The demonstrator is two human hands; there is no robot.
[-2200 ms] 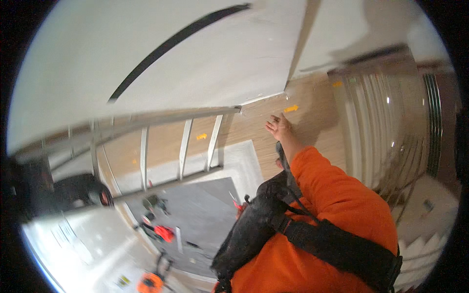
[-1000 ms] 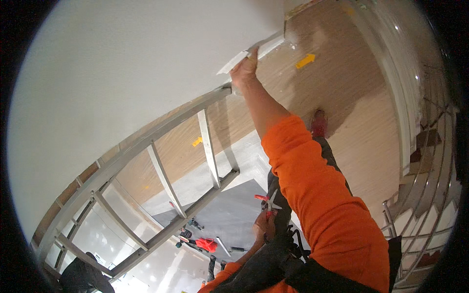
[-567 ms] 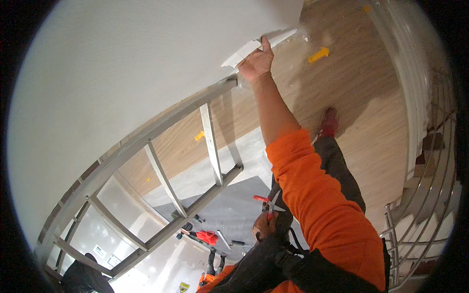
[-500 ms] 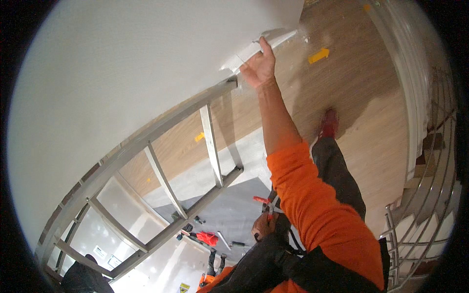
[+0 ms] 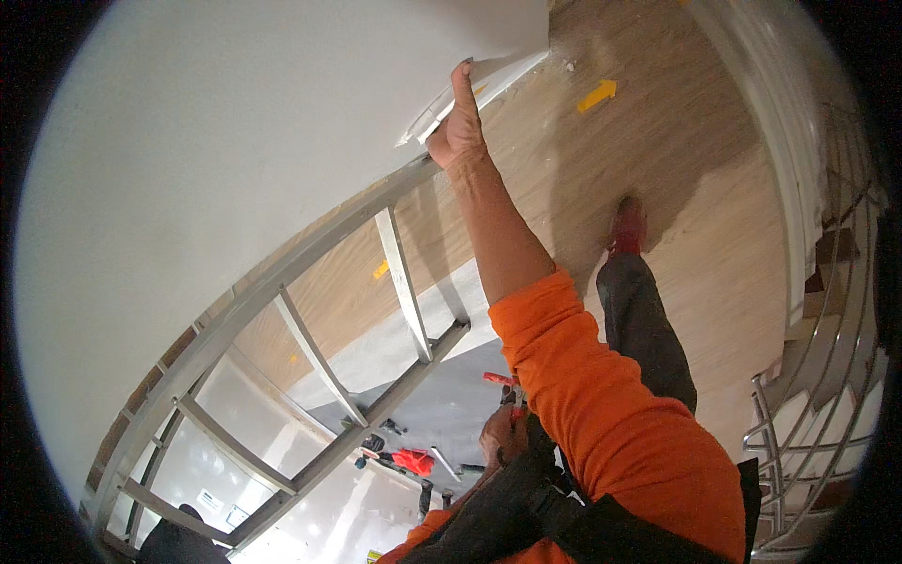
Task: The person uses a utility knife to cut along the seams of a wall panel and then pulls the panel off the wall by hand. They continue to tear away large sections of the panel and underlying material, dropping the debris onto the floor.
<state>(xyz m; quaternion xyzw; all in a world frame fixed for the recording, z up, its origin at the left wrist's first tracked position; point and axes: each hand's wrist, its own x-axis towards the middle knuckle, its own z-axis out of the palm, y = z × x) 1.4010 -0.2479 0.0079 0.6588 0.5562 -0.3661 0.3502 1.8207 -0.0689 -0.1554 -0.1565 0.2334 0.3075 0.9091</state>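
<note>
Reaching past the far end of the ladder [image 5: 321,358], my right hand [image 5: 458,132] rests against a white strip [image 5: 432,125] along the foot of the wall [image 5: 197,179], just beyond that end. Half a second ago the strip showed me its broad face; now I see it much narrower, with my thumb standing up away from the palm. To me that reads as a shift in how I hold or press it, though my fingertips are hidden and I can't tell whether they grip. My left hand [image 5: 503,434], off the ladder's near rail on my side, is closed around red-handled scissors [image 5: 498,379]. Their blades showed a moment ago; my sleeve [image 5: 601,376] covers most of them now, so I can't judge whether they're spread. My hands are well apart, one busy at the strip, the other keeping the scissors back. Right of the ladder's far end, a yellow arrow [image 5: 598,96] marks the floor [image 5: 695,282].
</note>
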